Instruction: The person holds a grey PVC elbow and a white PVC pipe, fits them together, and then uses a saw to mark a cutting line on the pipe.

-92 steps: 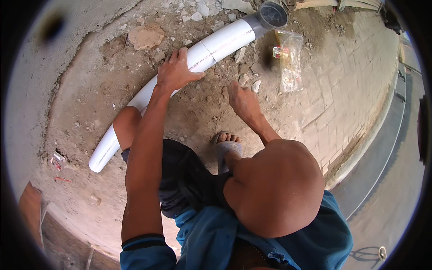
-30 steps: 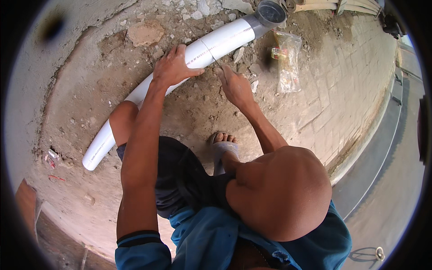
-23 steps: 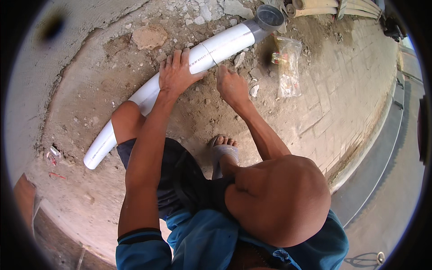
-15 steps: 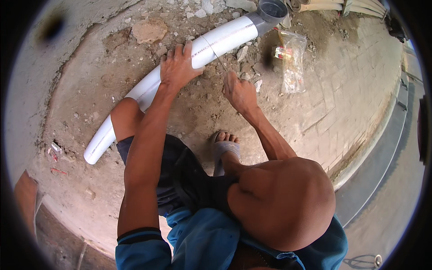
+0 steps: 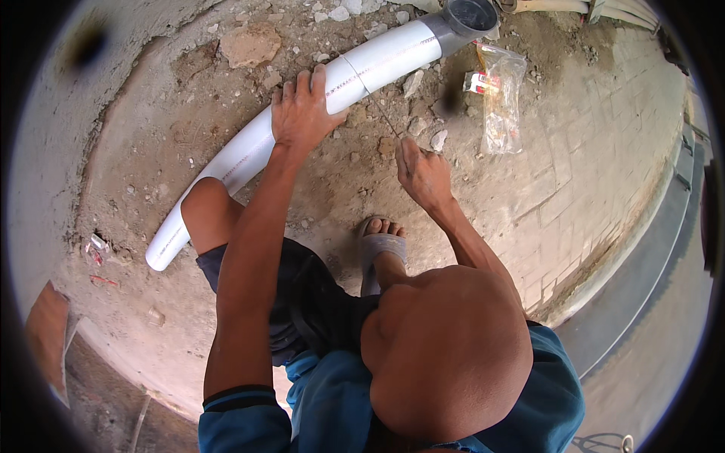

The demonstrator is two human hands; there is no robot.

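A long white plastic pipe (image 5: 393, 57) lies slantwise on the dirt, with a dark grey elbow fitting (image 5: 451, 36) on its far right end. My left hand (image 5: 303, 113) presses down on the pipe, its fingers curled over the top and the thumb along the near side. My left knee leans against the pipe's near part. Closed in my right hand (image 5: 424, 175) is a thin blade (image 5: 384, 112), which looks like a hacksaw blade. It slants up to the pipe and meets it at a thin line across the wall, just right of my left hand.
A clear plastic bag (image 5: 502, 128) with a small red-and-white packet (image 5: 481, 83) lies right of the pipe. Broken stones (image 5: 251, 45) and rubble lie along the far side. More pale pipes (image 5: 559, 6) lie at the top right. My sandaled foot (image 5: 383, 245) stands between my arms.
My right hand has drawn back to the right and nearer to me, so more of the blade shows. My left hand keeps its place on the pipe. The view has shifted slightly.
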